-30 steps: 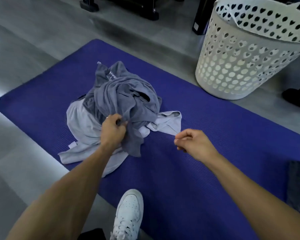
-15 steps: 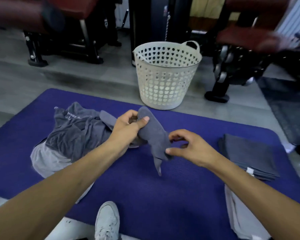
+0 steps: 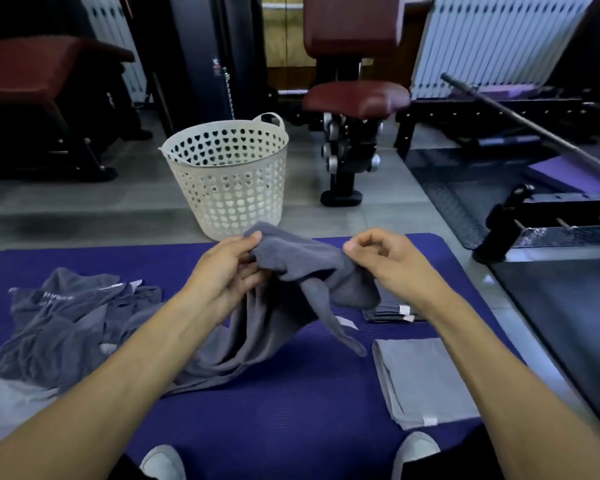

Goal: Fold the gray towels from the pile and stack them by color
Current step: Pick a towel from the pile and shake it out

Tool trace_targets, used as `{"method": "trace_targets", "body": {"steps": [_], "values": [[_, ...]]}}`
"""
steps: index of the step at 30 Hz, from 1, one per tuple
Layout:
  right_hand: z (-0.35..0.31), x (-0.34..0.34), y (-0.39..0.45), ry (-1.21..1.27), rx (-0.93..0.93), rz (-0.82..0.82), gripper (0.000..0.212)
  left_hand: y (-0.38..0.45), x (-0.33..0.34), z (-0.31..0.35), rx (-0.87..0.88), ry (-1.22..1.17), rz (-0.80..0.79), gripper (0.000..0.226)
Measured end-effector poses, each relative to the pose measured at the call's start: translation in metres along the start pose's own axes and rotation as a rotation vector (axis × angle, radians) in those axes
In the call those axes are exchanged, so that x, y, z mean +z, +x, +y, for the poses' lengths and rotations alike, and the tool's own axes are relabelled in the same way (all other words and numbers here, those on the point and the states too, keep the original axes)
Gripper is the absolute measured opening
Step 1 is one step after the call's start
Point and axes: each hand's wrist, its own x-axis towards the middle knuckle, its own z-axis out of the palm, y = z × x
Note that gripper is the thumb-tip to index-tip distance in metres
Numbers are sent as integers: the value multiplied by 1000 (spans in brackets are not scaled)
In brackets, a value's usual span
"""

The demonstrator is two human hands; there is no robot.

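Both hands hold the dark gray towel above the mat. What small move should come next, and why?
Probably slide the right hand along the edge to a corner and spread the dark gray towel flat. It hangs bunched and twisted between both hands, the left hand pinching one end, so it cannot be folded yet.

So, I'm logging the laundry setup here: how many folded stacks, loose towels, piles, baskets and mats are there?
Folded stacks: 2, dark gray stack, light gray stack
Held towel: 1
Unfolded pile: 1
Basket: 1
Mat: 1
Total: 6
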Motion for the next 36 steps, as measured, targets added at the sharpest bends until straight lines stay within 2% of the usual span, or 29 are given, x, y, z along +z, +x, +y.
{"method": "trace_targets", "body": {"steps": [3, 5, 7, 11, 14, 17, 21, 27, 30, 32, 34, 36], "values": [[11, -5, -3, -62, 67, -226, 14, 9, -4, -9, -141, -20, 36, 23], [17, -3, -3, -183, 91, -294, 10, 12, -5, -11, -173, 31, 28, 24], [17, -1, 3, -244, 56, -237, 3, 15, -7, -11, -172, 130, 14, 20], [12, -2, 14, -166, -63, -104, 10, 20, -19, -17, -202, 396, 31, 10], [12, 5, 20, -281, -147, -57, 11, 25, -26, -23, -199, 592, 26, 22], [18, 11, 24, -444, -214, -30, 10, 29, -31, -28, -153, 719, 56, 24], [25, 18, 28, -592, -175, -73, 14, 28, -43, -35, -186, 775, 49, 21], [27, 23, 25, -901, -47, -178, 30, 16, -48, -35, -153, 656, -36, 25], [25, 33, 19, -674, 29, -370, 69, 3, -44, -28, -86, 531, -109, 27], [21, 46, 15, -539, 10, -451, 84, -6, -41, -22, -64, 460, -155, 26], [19, 57, 13, -437, -75, -473, 70, -12, -39, -17, -45, 432, -199, 24], [15, 64, 13, -357, -185, -385, 33, -14, -40, -14, -31, 438, -234, 20]]}}
